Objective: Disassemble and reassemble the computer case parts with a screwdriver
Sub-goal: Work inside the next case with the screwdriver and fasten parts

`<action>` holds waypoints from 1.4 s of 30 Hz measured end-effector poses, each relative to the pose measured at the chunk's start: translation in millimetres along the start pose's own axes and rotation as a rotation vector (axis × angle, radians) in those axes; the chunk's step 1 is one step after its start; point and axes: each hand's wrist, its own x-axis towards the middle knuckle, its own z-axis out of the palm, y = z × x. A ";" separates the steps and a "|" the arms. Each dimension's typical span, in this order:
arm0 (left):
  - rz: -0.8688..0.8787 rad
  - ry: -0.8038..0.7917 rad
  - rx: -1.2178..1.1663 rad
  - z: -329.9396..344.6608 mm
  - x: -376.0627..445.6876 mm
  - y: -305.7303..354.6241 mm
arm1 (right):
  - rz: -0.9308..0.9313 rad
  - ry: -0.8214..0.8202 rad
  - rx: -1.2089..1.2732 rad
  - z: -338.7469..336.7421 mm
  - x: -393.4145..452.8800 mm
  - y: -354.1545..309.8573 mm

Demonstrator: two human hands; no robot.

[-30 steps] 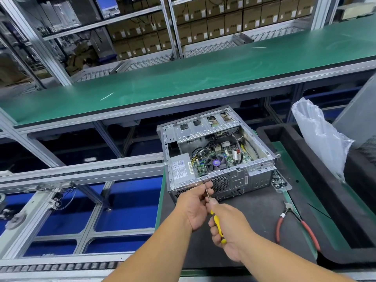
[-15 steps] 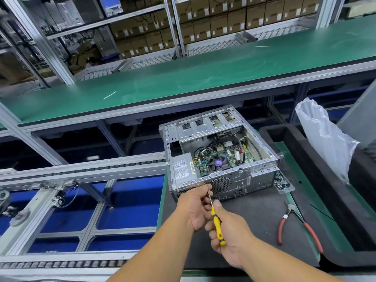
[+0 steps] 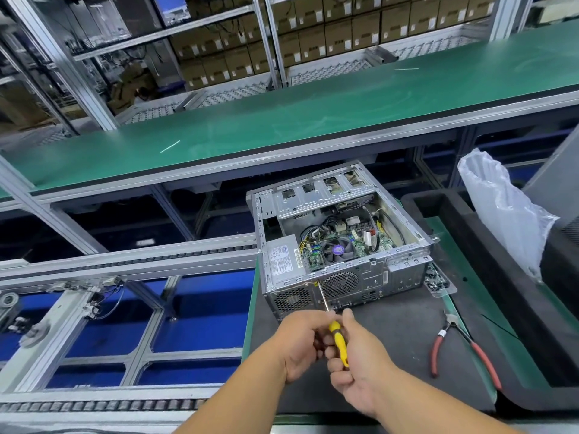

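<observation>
R hand (image 3: 357, 368): grips yellow screwdriver (image 3: 340, 341) handle
L hand (image 3: 302, 343): fingertips pinch shaft nr handle
Tip: on rear panel of open PC case (image 3: 341, 242), beside fan grille
Case: on dark mat (image 3: 398, 355)

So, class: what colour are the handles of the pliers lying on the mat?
Red. The pliers show best in the head view, right of the hands.

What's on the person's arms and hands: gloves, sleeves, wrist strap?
Nothing worn that the view shows. The left hand and right hand are bare, without gloves, rings, watch or wrist strap. Both forearms are bare down to the frame's bottom edge; no sleeve appears.
</observation>
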 end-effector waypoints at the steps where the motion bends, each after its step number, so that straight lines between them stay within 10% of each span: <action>1: 0.015 -0.018 0.048 -0.3 -2.2 -4.0 | 0.013 -0.002 0.049 0.0 -0.3 -0.7; 13: 0.145 0.373 0.306 16.0 -3.6 -7.3 | -0.158 0.021 -0.040 -18.2 -9.0 19.8; 23: 0.044 0.114 0.172 9.8 -20.2 -7.9 | 0.056 -0.150 0.307 -14.8 -23.6 15.0; 29: 0.019 0.340 0.213 22.4 -20.7 -10.2 | -0.021 -0.014 -0.046 -13.1 -18.0 25.4; 37: -0.062 0.160 0.067 17.2 -24.1 -4.0 | 0.241 -0.293 0.356 -12.8 -29.5 18.1; 42: -0.091 0.305 0.233 30.8 -14.7 1.0 | 0.097 -0.102 0.202 -6.7 -26.9 20.8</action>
